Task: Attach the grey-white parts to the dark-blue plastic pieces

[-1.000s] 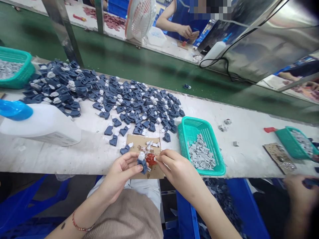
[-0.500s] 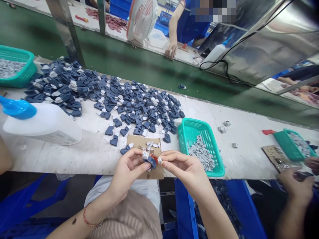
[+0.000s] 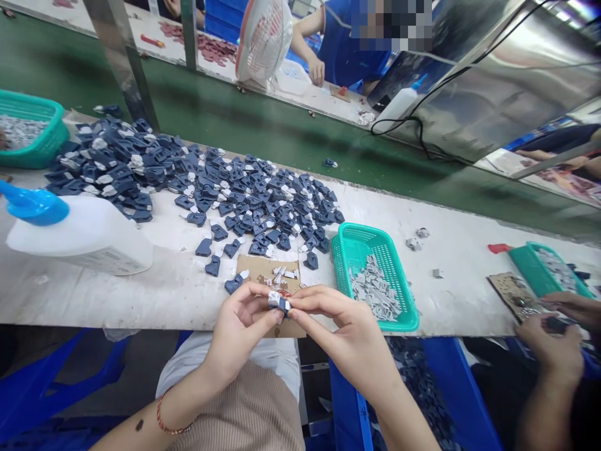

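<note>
Between thumb and fingers, my left hand (image 3: 235, 332) grips a small dark blue plastic piece (image 3: 283, 305) with a white part on its end. My right hand (image 3: 345, 322) pinches a small white plastic piece (image 3: 288, 304) against the blue one, its fingertips partly hiding it. Both hands are above a brown cardboard piece (image 3: 247, 265) at the table's front edge. Several loose white bits (image 3: 284, 274) lie on the cardboard. To the right, a green basket (image 3: 413, 316) holds many small white-grey pieces (image 3: 373, 285).
A heap of dark blue pieces with white parts (image 3: 263, 200) spreads behind my hands. On the left are a white bottle with a blue cap (image 3: 89, 232) and another green basket (image 3: 59, 134). A co-worker's hands (image 3: 549, 338) are at the right; another person's hand (image 3: 316, 71) is across.
My right hand has moved left, bringing the white piece from beside the blue piece to against it. The person across has drawn their hand back from the table edge.
</note>
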Available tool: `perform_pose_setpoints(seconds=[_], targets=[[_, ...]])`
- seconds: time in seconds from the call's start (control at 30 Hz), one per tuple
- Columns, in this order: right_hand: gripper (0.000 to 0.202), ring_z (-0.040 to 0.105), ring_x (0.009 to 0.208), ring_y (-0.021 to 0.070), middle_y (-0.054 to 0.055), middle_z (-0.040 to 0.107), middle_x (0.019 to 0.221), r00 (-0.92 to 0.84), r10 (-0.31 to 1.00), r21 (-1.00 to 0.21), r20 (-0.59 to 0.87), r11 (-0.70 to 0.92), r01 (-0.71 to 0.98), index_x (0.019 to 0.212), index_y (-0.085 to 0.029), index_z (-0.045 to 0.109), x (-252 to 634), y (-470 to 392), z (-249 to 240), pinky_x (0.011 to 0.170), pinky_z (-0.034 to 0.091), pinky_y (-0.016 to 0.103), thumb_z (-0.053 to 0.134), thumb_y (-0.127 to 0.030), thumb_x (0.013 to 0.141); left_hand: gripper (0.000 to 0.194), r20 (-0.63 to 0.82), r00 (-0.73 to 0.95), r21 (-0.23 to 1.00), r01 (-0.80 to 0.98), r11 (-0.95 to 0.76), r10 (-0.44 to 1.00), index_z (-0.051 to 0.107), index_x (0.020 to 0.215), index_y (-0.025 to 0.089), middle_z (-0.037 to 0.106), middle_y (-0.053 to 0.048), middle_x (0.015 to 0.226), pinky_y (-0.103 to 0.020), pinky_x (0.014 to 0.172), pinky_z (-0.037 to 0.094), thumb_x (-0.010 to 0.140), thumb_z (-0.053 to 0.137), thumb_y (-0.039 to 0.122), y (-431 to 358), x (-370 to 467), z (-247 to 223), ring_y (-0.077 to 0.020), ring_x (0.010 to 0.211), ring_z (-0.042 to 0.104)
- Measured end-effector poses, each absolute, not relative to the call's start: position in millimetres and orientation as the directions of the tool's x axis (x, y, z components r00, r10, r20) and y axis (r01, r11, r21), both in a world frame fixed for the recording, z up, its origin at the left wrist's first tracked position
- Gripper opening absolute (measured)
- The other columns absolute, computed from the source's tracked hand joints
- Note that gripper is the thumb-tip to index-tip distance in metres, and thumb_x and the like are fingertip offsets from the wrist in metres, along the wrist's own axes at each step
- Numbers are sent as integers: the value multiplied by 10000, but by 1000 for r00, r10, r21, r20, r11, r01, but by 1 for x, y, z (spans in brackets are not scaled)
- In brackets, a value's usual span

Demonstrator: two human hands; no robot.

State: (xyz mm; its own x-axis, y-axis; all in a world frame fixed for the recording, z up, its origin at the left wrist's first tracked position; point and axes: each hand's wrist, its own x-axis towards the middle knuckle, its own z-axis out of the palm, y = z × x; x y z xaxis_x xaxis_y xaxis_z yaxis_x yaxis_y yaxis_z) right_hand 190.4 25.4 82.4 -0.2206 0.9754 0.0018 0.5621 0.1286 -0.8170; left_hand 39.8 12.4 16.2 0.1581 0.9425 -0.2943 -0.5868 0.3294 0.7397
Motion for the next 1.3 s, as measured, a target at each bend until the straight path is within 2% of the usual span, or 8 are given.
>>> perform_pose_setpoints(seconds=[0.17, 0.33, 0.53, 0.7, 0.8, 1.07, 1.17, 1.3], targets=[[73, 686, 861, 203, 49, 739, 911, -252, 959, -876, -126, 12, 482, 857, -229, 746, 196, 28, 87, 787, 557, 319, 687, -235, 814, 199, -316, 149, 729, -594, 340, 937, 612, 848, 179, 720, -30, 899, -255, 808, 519, 728, 770, 172, 11, 40, 17, -173, 905, 677], [308, 658, 770, 170, 62, 701, 915, -201, 946, -948, -256, -205, 243, 1021, -207, 677, 192, 26, 76, 714, 557, 296, 534, -457, 912, 200, -328, 146, 719, -602, 347, 933, 638, 833, 159, 719, -41, 889, -229, 819, 515, 707, 791, 180, 13, 42, 25, -155, 898, 663], [383, 506, 520, 94, 14, 598, 841, -223, 902, -927, -369, -375, 16, 1110, -235, 590, 171, 17, 59, 484, 470, 228, 475, -543, 912, 218, -325, 255, 679, -607, 413, 910, 602, 850, 172, 641, 17, 737, -261, 516, 518, 738, 767, 261, 11, 48, 28, -101, 476, 576], [362, 569, 757, 164, 65, 631, 955, -121, 938, -944, -326, -329, -11, 1037, -226, 666, 166, 18, 55, 508, 431, 203, 538, -525, 877, 213, -329, 181, 727, -578, 372, 927, 620, 840, 170, 663, -18, 846, -226, 702, 528, 720, 786, 228, 12, 48, 26, -144, 798, 634], [403, 539, 667, 137, 66, 643, 986, -130, 914, -914, -385, -397, -82, 1087, -243, 666, 168, 18, 54, 471, 387, 201, 507, -553, 886, 211, -275, 236, 754, -548, 361, 932, 623, 869, 184, 669, -12, 832, -218, 706, 512, 725, 776, 198, 18, 46, 26, -142, 797, 631], [507, 298, 483, 68, 34, 614, 879, -178, 869, -849, -461, -490, -196, 1190, -266, 631, 179, 18, 54, 434, 204, 211, 398, -621, 913, 233, 62, 266, 991, -135, -27, 962, 719, 930, 231, 697, -43, 905, -265, 793, 470, 730, 735, 113, 34, 33, 37, -191, 869, 632], [587, 229, 447, 66, -48, 445, 566, -221, 862, -838, -457, -500, -217, 1238, -208, 593, 184, 18, 55, 447, 153, 210, 363, -642, 915, 198, 170, 370, 975, 68, -209, 913, 755, 941, 234, 700, -52, 828, -272, 737, 469, 756, 737, 166, 42, 25, 39, -186, 781, 628], [602, 288, 435, 82, -70, 393, 499, -223, 885, -899, -408, -432, -73, 1222, -161, 590, 206, 19, 60, 436, 210, 209, 328, -619, 933, 179, 207, 397, 953, 124, -275, 894, 780, 964, 238, 696, -63, 781, -267, 673, 494, 808, 696, 215, 55, 23, 40, -176, 724, 633]])
